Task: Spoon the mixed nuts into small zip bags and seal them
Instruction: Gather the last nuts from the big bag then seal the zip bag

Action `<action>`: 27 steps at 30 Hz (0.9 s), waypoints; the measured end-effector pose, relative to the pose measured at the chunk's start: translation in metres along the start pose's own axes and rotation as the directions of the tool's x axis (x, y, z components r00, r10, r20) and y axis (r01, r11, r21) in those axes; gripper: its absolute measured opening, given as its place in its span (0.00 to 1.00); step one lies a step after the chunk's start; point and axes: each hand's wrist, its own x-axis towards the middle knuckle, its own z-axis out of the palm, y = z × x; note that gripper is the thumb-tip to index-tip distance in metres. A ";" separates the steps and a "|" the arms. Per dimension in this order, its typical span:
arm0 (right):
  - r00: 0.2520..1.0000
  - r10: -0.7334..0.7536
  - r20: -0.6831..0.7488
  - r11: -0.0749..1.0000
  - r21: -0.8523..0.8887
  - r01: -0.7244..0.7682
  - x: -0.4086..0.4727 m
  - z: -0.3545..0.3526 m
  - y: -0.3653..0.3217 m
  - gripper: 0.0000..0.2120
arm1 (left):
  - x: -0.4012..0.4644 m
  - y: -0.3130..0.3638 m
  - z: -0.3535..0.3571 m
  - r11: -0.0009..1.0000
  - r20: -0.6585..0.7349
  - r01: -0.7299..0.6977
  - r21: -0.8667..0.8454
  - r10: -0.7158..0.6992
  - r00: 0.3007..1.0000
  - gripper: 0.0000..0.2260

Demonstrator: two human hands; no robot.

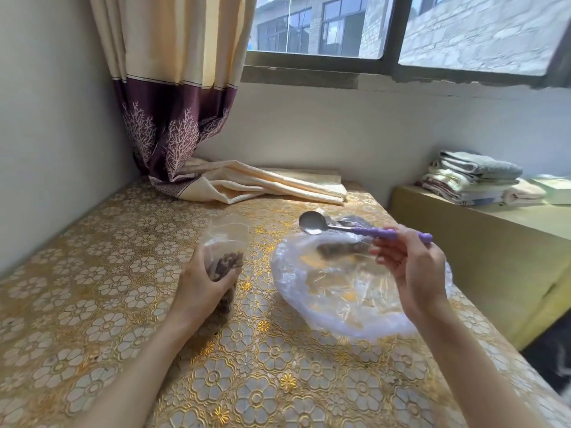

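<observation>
Head view: I read both hands busy.
Left hand point(202, 281): gripping small zip bag point(225, 257) of nuts, upright.
Right hand point(411, 267): pinching spoon point(355, 230), bowl at 10 o'clock above big bag point(340, 291).

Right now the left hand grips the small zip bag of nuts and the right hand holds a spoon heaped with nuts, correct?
Not quite. In the head view the spoon is empty. The rest stands: the left hand grips the small zip bag of nuts, the right hand holds the spoon.

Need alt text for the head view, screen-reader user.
A person's left hand grips a small zip bag part-filled with mixed nuts, while the right hand holds an empty purple-handled spoon above a large clear plastic bag on a gold floral tablecloth.
</observation>
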 end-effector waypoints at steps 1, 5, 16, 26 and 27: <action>1.000 0.008 -0.030 0.999 -0.038 -0.009 -0.002 -0.010 -0.001 0.21 | -0.001 0.002 0.002 1.000 -0.007 -0.013 0.010 0.013 1.000 0.24; 0.990 0.111 -0.088 0.957 -0.259 -0.130 -0.014 -0.043 0.009 0.14 | -0.003 0.003 0.007 0.995 0.007 -0.026 0.099 0.025 1.000 0.17; 0.975 0.220 -0.038 0.879 -0.426 -0.215 0.008 -0.010 0.052 0.03 | -0.004 0.003 0.011 0.991 0.018 -0.073 0.109 0.072 0.997 0.16; 0.980 0.011 0.199 0.350 -0.919 0.182 0.010 -0.007 0.091 0.08 | 0.002 0.004 0.002 0.999 0.254 -0.029 0.014 0.025 0.967 0.23; 0.978 0.018 0.210 0.324 -0.926 0.193 0.010 -0.007 0.091 0.07 | 0.003 0.005 -0.002 0.999 0.326 0.011 -0.032 0.000 0.945 0.24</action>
